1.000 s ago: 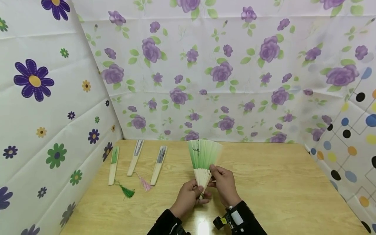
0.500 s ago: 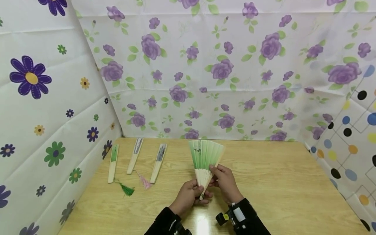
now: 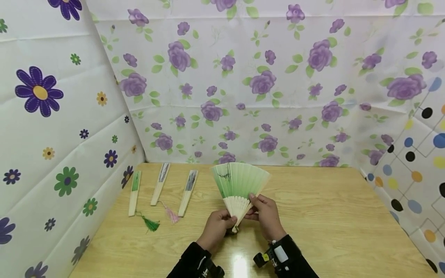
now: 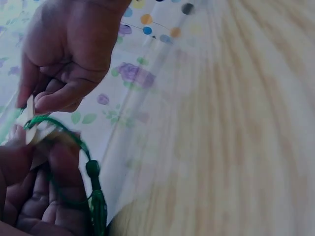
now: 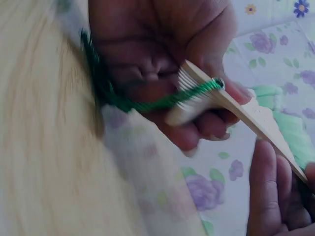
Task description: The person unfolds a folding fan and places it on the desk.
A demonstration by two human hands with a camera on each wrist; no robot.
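Head view: left hand (image 3: 216, 227) gripping the pivot end of a green paper fan (image 3: 240, 183), right hand (image 3: 265, 214) pinching its rightmost rib; fan half spread, held upright above the wooden table (image 3: 330, 216). Green tassel cord (image 5: 147, 101) looped at the pivot. Three folded fans (image 3: 160, 189) lying well apart to the left.

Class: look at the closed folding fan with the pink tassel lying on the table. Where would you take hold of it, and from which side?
Probably grip the pink-tassel fan across its bare pale lower sticks, just above the tassel, coming down from above. It lies flat and closed on the table, narrow enough to pinch across, with open gaps towards the closed fans either side. The printed upper part looks more delicate.
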